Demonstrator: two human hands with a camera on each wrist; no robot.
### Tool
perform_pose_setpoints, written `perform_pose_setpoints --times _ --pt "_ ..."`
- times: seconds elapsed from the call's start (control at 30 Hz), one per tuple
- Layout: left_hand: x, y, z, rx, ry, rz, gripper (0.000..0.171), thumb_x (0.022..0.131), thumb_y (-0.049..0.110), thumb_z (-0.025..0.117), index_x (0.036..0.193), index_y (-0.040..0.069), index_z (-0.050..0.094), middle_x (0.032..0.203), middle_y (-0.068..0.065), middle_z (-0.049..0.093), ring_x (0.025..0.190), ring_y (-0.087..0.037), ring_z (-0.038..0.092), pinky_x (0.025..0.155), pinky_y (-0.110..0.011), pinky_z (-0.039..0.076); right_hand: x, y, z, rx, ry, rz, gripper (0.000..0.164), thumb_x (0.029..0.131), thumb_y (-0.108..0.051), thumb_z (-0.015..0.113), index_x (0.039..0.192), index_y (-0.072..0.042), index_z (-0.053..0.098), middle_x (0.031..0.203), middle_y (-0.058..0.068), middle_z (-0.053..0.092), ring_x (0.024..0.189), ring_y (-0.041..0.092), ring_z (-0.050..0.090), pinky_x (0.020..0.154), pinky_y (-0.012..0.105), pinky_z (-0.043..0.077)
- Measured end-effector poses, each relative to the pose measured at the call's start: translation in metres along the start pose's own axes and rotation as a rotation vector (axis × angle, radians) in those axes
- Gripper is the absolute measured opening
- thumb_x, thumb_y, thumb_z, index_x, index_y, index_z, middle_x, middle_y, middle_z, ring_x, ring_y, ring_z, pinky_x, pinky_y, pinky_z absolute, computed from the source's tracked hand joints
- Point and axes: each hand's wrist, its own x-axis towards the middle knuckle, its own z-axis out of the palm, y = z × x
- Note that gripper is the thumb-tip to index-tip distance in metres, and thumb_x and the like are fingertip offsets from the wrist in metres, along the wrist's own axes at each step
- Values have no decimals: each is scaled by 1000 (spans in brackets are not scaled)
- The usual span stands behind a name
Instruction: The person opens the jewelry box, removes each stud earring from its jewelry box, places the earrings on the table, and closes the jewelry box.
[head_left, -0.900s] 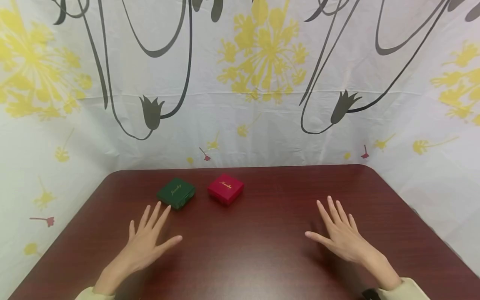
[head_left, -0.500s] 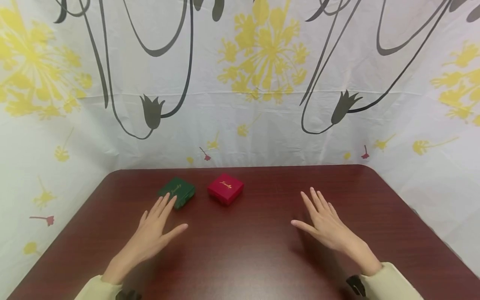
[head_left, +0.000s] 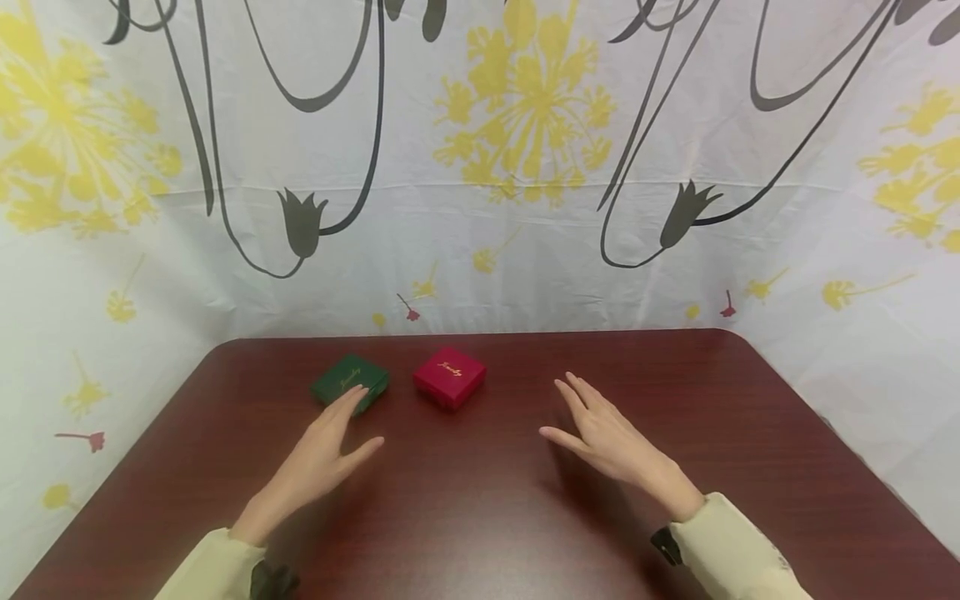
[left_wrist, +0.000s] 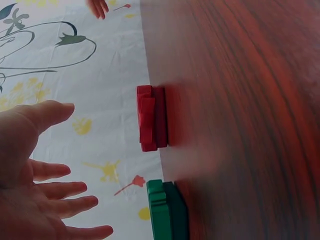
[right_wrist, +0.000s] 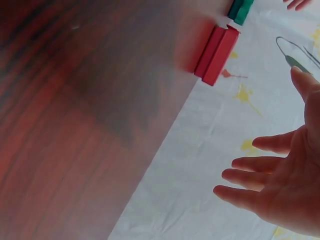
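A green jewelry box [head_left: 349, 377] with gold lettering lies closed on the table's far left part. Beside it to the right is a red jewelry box [head_left: 450, 377], also closed. My left hand [head_left: 318, 454] hovers over the table with straight, relaxed fingers, and its fingertips overlap the green box's near edge in the head view. To the right of the red box, my right hand [head_left: 611, 437] is raised above the table, fingers extended and thumb apart, holding nothing. Both wrist views show the palms bare, the left hand [left_wrist: 45, 185] and the right hand [right_wrist: 280, 180].
The dark red-brown wooden table [head_left: 480, 483] has rounded far corners. A white curtain [head_left: 480, 283] with yellow and grey flower prints hangs behind it and along both sides. Black straps sit at the cream sleeves [head_left: 731, 542].
Both hands have moved inward and forward over the table. The left fingertips have come over the green box, and the right hand has come closer to the red box. The boxes stay put.
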Motion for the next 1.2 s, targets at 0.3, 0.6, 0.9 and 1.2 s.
perform_pose_setpoints --times 0.3,0.6,0.9,1.2 --pt "12 3 10 -62 28 -13 55 79 16 66 123 -6 44 122 -21 49 113 -34 46 90 -47 39 20 -15 8 31 -9 8 72 84 -48 53 133 2 35 135 23 34 121 35 37 96 47 33" --pt "23 2 17 -126 21 -78 51 80 14 64 123 -5 45 120 -20 51 108 -32 49 86 -46 42 38 -22 19 80 -27 17 69 84 -46 53 131 2 37 130 23 39 119 35 39 95 46 34" --pt "36 -5 30 -144 40 -91 47 78 10 66 119 -4 48 114 -20 54 102 -32 53 84 -45 43 54 -24 30 120 -91 77 70 85 -47 51 133 1 35 131 23 38 121 35 36 96 47 33" --pt "51 -10 43 -182 29 -123 45 78 9 65 117 -6 48 112 -22 54 101 -33 53 84 -44 44 69 -28 39 144 -148 116 71 85 -45 53 133 4 34 133 24 35 123 36 34 98 47 30"
